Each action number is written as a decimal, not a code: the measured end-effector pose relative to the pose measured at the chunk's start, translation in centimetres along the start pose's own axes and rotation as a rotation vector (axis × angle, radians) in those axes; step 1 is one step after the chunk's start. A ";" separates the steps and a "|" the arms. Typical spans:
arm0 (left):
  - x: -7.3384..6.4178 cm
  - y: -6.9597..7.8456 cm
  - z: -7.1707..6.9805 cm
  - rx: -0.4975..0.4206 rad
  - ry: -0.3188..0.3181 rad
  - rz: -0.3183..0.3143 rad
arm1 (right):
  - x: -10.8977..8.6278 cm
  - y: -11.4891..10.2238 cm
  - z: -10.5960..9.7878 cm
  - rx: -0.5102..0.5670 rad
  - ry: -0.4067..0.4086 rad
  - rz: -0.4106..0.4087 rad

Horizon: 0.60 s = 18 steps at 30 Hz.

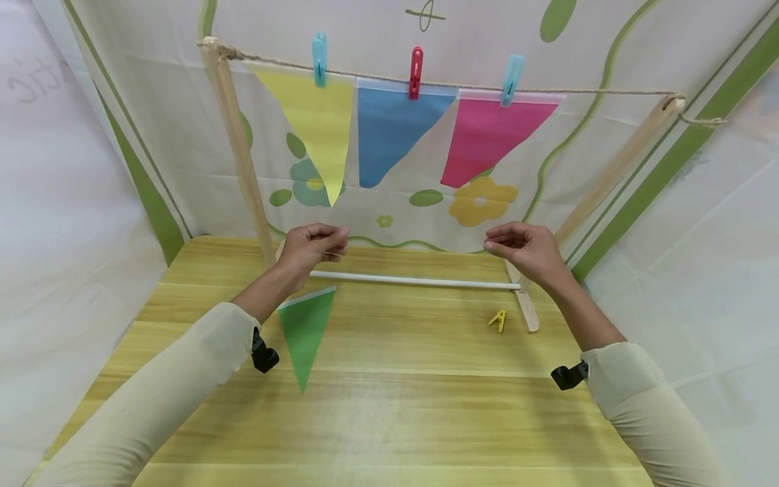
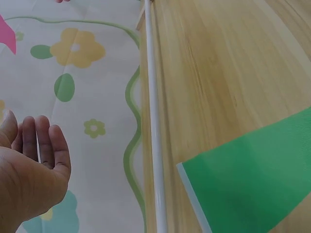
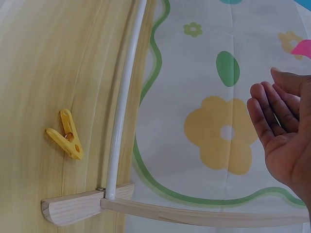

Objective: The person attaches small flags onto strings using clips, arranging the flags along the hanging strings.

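Note:
My left hand (image 1: 316, 250) hovers above the table's back left part, fingers loosely bent, holding nothing. Just below it a green triangular pennant (image 1: 306, 331) with a white top edge lies on the wood. Over on the right, my right hand (image 1: 523, 250) is also in the air with nothing in its fingers. A yellow clothespin (image 3: 68, 136) lies on the table below that hand. Above both hands, a yellow pennant (image 1: 322, 115), a blue pennant (image 1: 395, 125) and a pink pennant (image 1: 496, 135) hang from a twine line (image 1: 599, 90).
A teal clothespin (image 1: 319, 57), a red clothespin (image 1: 416, 71) and another teal clothespin (image 1: 512, 80) grip the line. Wooden posts (image 1: 237, 135) carry it at both ends. A white rod (image 1: 414, 281) joins their feet. Behind hangs a flower-printed cloth (image 1: 377, 196).

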<state>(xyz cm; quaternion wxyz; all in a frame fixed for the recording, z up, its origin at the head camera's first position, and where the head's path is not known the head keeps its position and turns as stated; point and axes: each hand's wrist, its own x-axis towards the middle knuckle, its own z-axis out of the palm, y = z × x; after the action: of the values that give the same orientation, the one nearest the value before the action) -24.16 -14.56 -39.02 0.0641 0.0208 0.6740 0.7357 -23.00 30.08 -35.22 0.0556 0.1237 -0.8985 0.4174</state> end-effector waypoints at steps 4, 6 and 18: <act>-0.1 -0.3 -0.2 -0.002 0.002 -0.004 | -0.1 0.4 0.1 -0.008 -0.008 0.006; -0.1 -0.5 -0.3 0.000 0.003 -0.006 | -0.3 0.4 0.2 -0.006 -0.012 0.012; -0.2 -1.2 -0.7 0.011 -0.001 -0.010 | -1.0 1.5 0.8 -0.008 -0.014 0.022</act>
<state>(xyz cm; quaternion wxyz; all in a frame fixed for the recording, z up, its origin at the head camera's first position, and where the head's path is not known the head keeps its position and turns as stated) -23.98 -15.14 -40.29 0.0679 0.0181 0.6782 0.7315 -22.47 30.56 -37.03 0.0454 0.1165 -0.9019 0.4135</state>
